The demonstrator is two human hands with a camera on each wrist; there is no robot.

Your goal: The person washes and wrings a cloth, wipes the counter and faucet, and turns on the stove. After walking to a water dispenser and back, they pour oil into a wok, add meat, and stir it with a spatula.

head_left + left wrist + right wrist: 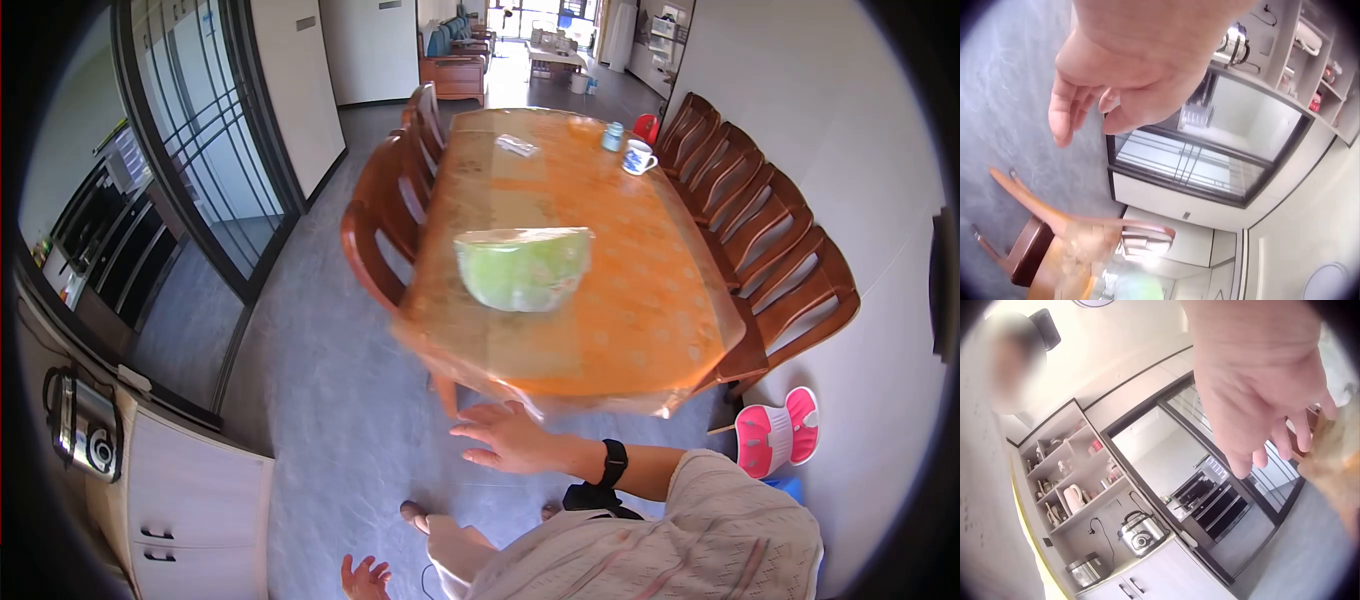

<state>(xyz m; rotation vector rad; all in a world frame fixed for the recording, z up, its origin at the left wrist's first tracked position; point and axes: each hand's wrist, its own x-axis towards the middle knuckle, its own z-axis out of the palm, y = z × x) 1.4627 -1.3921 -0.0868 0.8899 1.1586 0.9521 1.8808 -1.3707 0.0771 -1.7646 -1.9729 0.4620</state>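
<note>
A half melon (523, 270), pale green and wrapped in clear plastic, sits on the near part of the dining table (640, 340), flat side up. My right hand (510, 437) reaches out just short of the table's near edge, palm down, fingers spread and holding nothing. Low in the head view is my left hand (365, 578), hanging over the floor with loosely bent fingers. The left wrist view shows that same hand (1129, 75) holding nothing, and the right wrist view shows the right hand (1260, 394) with its fingers extended beside the table edge.
A blue-and-white mug (638, 157), a small blue jar (612, 136) and a white packet (517, 146) stand farther back on the table. Wooden chairs (800, 290) line both sides. At left, a pressure cooker (88, 425) tops a cabinet; a pink seat (775, 435) lies right.
</note>
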